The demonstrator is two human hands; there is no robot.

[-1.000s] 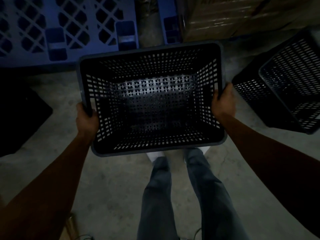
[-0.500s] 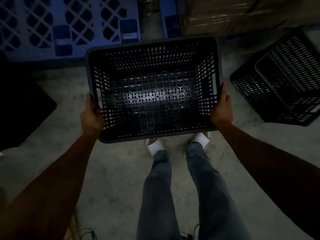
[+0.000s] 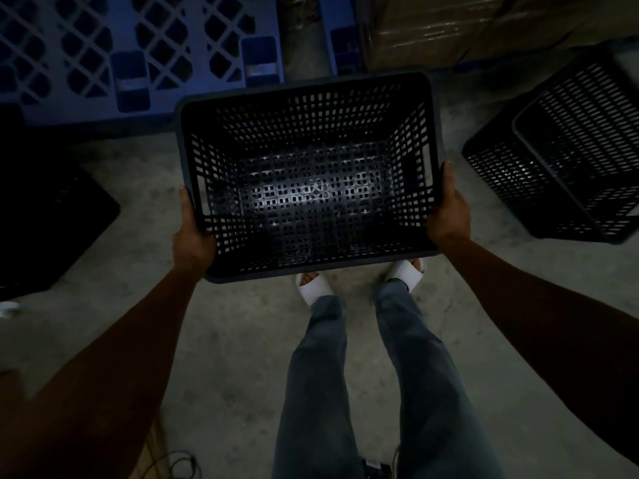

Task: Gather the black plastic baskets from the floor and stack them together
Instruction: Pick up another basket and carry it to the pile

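I hold a black perforated plastic basket [image 3: 307, 95] open side up in front of me, above the floor and my feet. My left hand [image 3: 192, 238] grips its left rim and my right hand [image 3: 449, 216] grips its right rim. The basket is empty inside. A second black basket [image 3: 567, 150] lies tipped on its side on the floor at the right. Another dark black shape [image 3: 48, 219], likely a basket, sits on the floor at the left, too dim to make out.
A blue plastic pallet [image 3: 138, 46] leans at the back left. Wrapped cardboard boxes [image 3: 449, 25] stand on another blue pallet at the back right. My legs and white sandals [image 3: 314, 288] are below the basket on the concrete floor. A cable [image 3: 173, 461] lies near bottom left.
The held basket has moved away from me and slightly right, uncovering both sandals. Both hands keep their grip on the rims.
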